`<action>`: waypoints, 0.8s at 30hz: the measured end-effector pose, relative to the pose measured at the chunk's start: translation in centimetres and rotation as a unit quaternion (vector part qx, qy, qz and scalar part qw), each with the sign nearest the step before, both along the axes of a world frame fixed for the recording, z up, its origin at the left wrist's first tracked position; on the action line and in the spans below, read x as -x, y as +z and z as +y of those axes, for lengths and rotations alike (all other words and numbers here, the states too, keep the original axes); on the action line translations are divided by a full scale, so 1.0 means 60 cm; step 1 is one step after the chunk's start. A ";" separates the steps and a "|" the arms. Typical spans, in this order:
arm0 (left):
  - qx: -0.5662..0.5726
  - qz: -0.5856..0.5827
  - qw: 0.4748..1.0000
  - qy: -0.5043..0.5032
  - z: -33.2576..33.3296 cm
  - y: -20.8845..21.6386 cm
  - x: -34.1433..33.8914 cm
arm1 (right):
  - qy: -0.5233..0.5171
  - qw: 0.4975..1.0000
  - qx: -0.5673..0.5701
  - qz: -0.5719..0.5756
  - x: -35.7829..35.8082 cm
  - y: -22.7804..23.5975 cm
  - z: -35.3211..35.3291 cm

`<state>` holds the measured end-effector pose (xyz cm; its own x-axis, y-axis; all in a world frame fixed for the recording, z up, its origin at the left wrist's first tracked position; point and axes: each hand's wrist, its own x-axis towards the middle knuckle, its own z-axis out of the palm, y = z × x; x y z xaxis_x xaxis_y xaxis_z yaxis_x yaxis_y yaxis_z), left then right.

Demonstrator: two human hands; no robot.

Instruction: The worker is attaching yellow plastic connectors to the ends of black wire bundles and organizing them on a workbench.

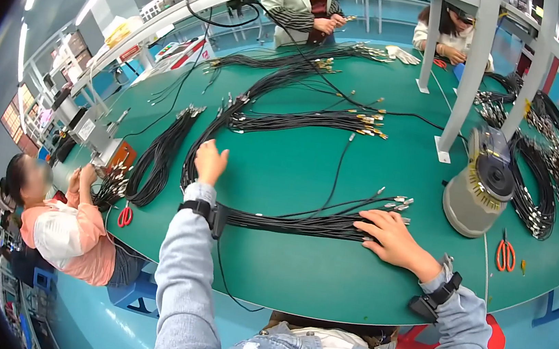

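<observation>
A bundle of black cables [294, 224] lies across the green table in front of me, metal connectors at its right end. My right hand [393, 239] rests on that end, palm down, fingers stretched out. My left hand [210, 162] is farther off to the left, beside the bend of a long curved bundle of black cables [222, 123]. Its thumb stands apart from the fingers, and it appears to hold nothing. One thin cable [340, 171] sticks up from the near bundle. Beyond it lies another cable bundle [306, 121] with brass-coloured tips.
A grey machine with a round top [479, 187] stands at right, near red-handled scissors [506, 255] and metal posts [469, 79]. More cable coils [533, 183] lie beyond. At left are a cable bundle [160, 161], red scissors [125, 215] and a seated co-worker [73, 234]. Two people work opposite.
</observation>
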<state>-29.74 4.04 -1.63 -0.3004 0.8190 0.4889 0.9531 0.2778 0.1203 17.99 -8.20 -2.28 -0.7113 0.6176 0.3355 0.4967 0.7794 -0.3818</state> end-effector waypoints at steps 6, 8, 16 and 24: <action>0.001 0.066 0.986 0.151 0.003 -0.048 0.128 | -0.008 1.000 0.017 0.008 -0.004 0.001 0.003; 0.025 -0.097 0.976 0.195 0.013 -0.064 0.146 | -0.015 1.000 0.014 0.006 -0.004 0.000 0.004; 0.104 -0.092 0.988 0.064 0.017 -0.065 0.216 | -0.018 0.999 0.041 0.014 -0.003 0.010 0.011; -0.106 -0.039 0.994 -0.013 -0.117 -0.022 0.240 | -0.016 0.998 0.051 0.023 0.007 0.011 0.012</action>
